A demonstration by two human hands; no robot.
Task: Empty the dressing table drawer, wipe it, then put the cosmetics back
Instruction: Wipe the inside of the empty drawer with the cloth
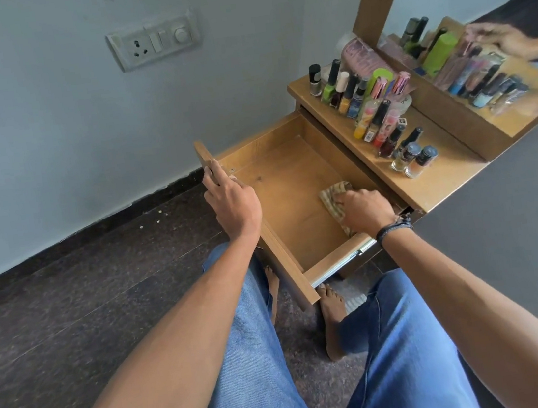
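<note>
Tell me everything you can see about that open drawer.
The drawer is a light-brown box that looks like wood laminate, pulled out from under the dressing table top. A metal rail shows along one side. Inside lies only a striped cloth, which the right hand holds against its floor. The left hand grips its front panel.

Drawer [278,181] — warm brown wood grain. Cloth [330,197] striped beige and brown. Bottles [376,119] yellow, green, red, blue, pink, mostly black-capped. Jeans [258,361] light blue. Wall [45,148] pale grey-blue; floor [86,316] dark speckled brown — skirting [92,232] black. Wristband [394,229] black.
</note>
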